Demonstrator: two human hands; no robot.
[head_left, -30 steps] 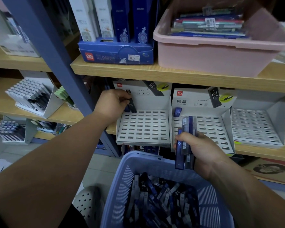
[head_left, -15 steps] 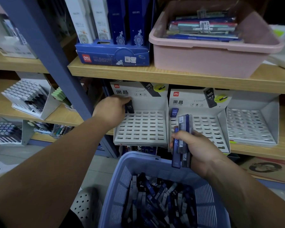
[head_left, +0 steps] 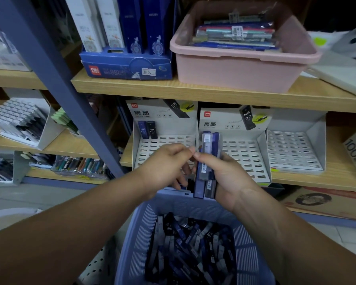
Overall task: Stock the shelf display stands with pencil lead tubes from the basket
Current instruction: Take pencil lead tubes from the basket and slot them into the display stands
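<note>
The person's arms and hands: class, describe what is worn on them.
Nothing worn shows. The left forearm and right forearm are bare to the frame's edge, with no sleeves. The left hand and right hand have no gloves, and no rings, watch or wristband is visible.

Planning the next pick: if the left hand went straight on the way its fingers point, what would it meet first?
The bundle of lead tubes gripped upright by the right hand. The left hand points rightward at it, fingertips almost at the right thumb; whether they touch is unclear.
</note>
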